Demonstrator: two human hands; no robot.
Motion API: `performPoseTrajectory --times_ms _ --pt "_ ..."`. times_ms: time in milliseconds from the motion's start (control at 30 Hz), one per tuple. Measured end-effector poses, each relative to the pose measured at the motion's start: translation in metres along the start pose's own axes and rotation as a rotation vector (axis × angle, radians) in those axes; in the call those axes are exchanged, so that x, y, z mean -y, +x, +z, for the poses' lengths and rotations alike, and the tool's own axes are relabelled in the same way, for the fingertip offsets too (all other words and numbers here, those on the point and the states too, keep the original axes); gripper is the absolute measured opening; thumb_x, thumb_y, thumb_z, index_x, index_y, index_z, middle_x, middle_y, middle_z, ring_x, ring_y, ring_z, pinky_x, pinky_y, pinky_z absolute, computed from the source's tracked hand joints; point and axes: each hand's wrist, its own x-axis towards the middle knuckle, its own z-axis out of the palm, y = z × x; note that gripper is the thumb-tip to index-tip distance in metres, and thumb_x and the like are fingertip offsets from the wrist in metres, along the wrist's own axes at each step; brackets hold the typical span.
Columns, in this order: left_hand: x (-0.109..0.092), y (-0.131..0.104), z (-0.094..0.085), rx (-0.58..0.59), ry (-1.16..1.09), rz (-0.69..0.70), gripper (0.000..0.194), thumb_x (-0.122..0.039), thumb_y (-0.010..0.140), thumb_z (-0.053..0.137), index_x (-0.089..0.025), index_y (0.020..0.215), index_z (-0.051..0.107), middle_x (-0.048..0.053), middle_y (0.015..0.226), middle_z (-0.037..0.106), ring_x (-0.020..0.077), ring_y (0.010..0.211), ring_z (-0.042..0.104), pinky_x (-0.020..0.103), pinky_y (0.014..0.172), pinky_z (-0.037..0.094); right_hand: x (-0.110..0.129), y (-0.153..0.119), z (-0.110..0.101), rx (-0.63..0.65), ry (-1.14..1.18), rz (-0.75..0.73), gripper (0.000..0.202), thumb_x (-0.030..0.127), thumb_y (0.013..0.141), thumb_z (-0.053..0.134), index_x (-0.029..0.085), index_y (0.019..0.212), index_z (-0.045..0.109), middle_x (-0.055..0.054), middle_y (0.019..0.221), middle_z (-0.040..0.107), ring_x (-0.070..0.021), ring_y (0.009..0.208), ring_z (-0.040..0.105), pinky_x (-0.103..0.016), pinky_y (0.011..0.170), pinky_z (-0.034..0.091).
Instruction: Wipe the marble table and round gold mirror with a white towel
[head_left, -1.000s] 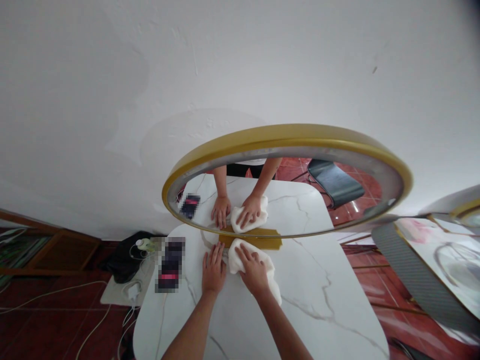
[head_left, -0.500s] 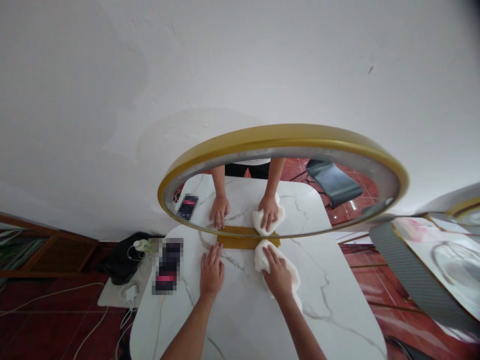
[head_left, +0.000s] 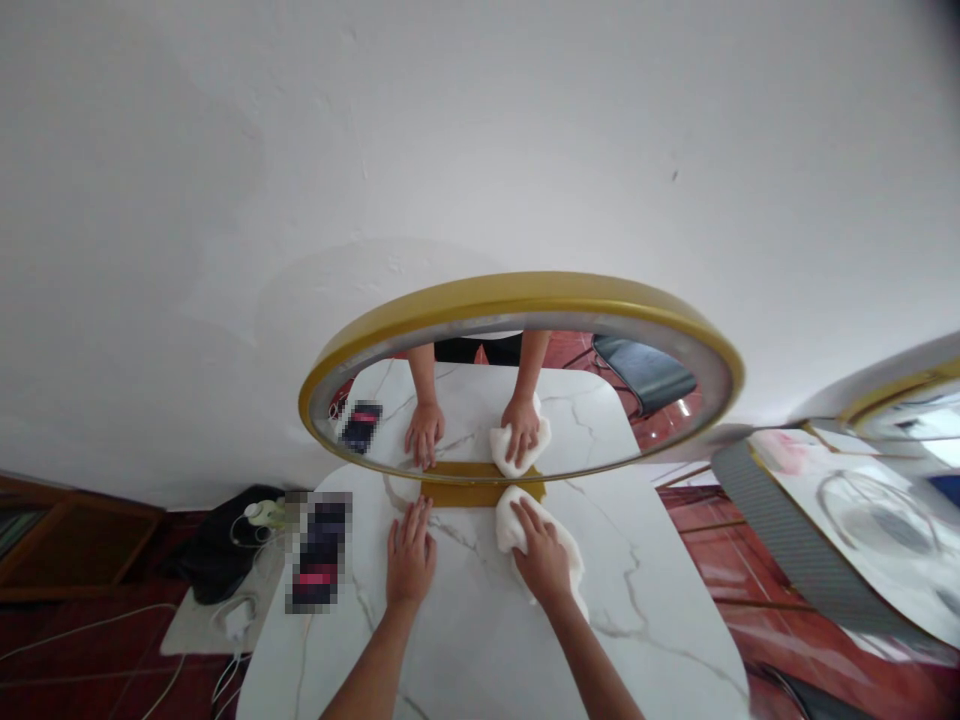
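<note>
Our left hand (head_left: 409,555) lies flat, palm down, fingers (head_left: 415,517) straight and close together, pointing to the far side. Our right hand (head_left: 541,558) presses palm down, fingers (head_left: 525,520) slightly spread. Both forearms reach in from the near edge, converging.

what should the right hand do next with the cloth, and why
Probably slide the white cloth up onto the mirror glass. The right hand presses it on the marble table just before the gold base, and the left hand lies flat beside it, steadying.
</note>
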Motion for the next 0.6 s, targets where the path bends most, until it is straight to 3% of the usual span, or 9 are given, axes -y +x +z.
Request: performPoseTrajectory --times_ms 100,200,467,600 --pt "0.0 0.0 0.002 -0.032 -0.01 0.002 0.059 -0.011 0.086 0.034 -0.025 0.142 0.025 0.003 0.143 0.04 0.0188 0.131 0.035 0.043 0.109 0.025 -0.02 -0.003 -0.006 -0.003 -0.008 0.085 0.075 0.015 0.074 0.045 0.033 0.143 0.022 0.008 0.15 0.021 -0.0213 0.116 0.043 -0.028 0.079 0.044" --pt "0.0 -0.001 0.003 -0.059 -0.024 0.005 0.059 -0.011 0.086 0.034 -0.026 0.143 0.024 0.003 0.143 0.04 0.0188 0.131 0.036 0.043 0.11 0.024 -0.017 -0.002 -0.012 0.014 -0.001 0.069 0.075 0.015 0.072 0.045 0.033 0.142 0.025 0.008 0.15 0.023 -0.0217 0.117 0.043 -0.029 0.081 0.043" --pt "0.001 -0.002 0.005 -0.053 -0.012 0.02 0.057 -0.015 0.086 0.034 -0.025 0.142 0.026 0.005 0.142 0.041 0.0197 0.131 0.036 0.043 0.109 0.024 0.06 0.007 -0.006 0.127 0.037 -0.178 0.081 0.014 0.067 0.051 0.037 0.14 0.025 0.006 0.15 0.023 -0.025 0.118 0.041 -0.035 0.086 0.042" --pt "0.003 -0.002 0.005 -0.044 -0.013 0.035 0.058 -0.015 0.086 0.033 -0.024 0.143 0.026 0.004 0.142 0.04 0.019 0.131 0.035 0.043 0.109 0.023 0.078 0.009 -0.002 0.148 0.061 -0.26 0.081 0.014 0.067 0.052 0.039 0.139 0.025 0.008 0.15 0.022 -0.0259 0.119 0.039 -0.038 0.09 0.04"
